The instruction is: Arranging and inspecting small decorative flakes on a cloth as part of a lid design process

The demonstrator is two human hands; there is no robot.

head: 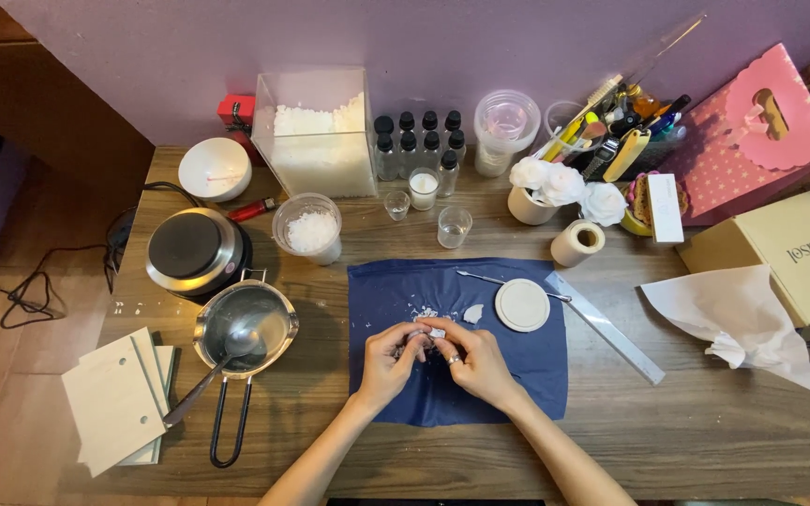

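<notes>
A: So we've got both hands down on the navy cloth (517,370), left hand (388,361) and right hand (476,361) pinched together around a small white lump (435,333). Looks like we're mid-way through picking bits off it; white crumbs (422,313) lie just beyond our fingers.

B: Yep, both closed on it with the fingertips. Next bit probably calls for a gentle grip so it doesn't shatter. The round white disc (522,305) sits just right of the crumbs.

A: Packaging further out: tan cardboard box (803,248) at the right with dark lettering on its lid, pink dotted gift bag (752,131) behind it, clear box of white flakes (319,136) by the wall.
</notes>
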